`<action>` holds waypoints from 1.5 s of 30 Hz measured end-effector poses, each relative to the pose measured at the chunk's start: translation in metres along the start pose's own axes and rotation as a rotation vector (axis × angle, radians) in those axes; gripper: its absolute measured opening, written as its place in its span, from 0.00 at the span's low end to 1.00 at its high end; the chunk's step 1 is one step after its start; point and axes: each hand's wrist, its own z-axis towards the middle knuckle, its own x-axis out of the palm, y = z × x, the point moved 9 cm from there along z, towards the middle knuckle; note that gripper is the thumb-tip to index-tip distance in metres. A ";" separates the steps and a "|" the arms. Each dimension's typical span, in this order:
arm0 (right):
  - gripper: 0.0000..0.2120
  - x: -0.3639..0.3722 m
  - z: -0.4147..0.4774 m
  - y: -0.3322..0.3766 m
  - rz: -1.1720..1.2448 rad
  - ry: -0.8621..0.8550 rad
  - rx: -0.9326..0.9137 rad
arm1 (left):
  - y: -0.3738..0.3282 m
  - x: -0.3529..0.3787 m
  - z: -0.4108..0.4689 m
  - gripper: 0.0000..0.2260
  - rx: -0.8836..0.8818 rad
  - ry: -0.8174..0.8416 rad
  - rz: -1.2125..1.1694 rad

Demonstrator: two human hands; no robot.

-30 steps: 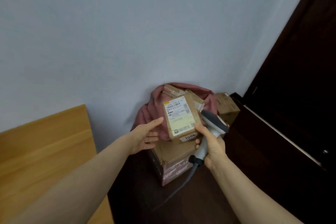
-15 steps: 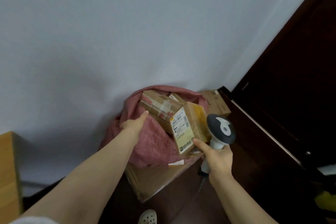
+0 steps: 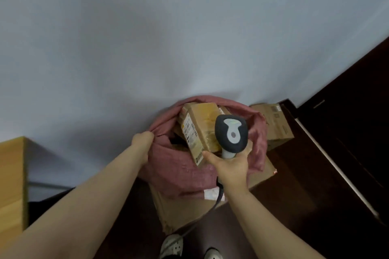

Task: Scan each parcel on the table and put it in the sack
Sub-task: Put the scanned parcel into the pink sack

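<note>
Since the earlier frame, the parcel (image 3: pixel 200 132) is found lowered into the mouth of the sack (image 3: pixel 172 170), and the rim at 9 o'clock is now gripped by the left hand (image 3: pixel 144 143). The scanner (image 3: pixel 231 134) and the parcel's corner are clasped together by the right hand (image 3: pixel 230 166) at 5 o'clock. It is advised that the rim be kept pulled wide and the parcel released only once seated inside, with the scanner retained.

The person's left forearm (image 3: pixel 101 191) and right forearm (image 3: pixel 259 216) were bare, uncovered from the lower edge of the view to the left hand (image 3: pixel 143 143) and right hand (image 3: pixel 229 166). The feet wore pale, clog-style shoes. The left shoe (image 3: pixel 171 246) had dark round holes across its top, and the right shoe (image 3: pixel 212 254) was partly cut off.
</note>
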 end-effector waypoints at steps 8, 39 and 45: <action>0.20 0.073 0.002 -0.009 -0.111 0.348 0.227 | -0.076 -0.037 -0.035 0.05 0.369 -0.003 -0.168; 0.05 0.050 -0.177 0.013 0.190 0.334 0.294 | 0.001 -0.138 -0.143 0.27 0.406 0.039 0.223; 0.08 0.034 -0.313 -0.022 0.044 0.409 0.205 | 0.080 -0.222 -0.226 0.30 0.451 0.063 0.347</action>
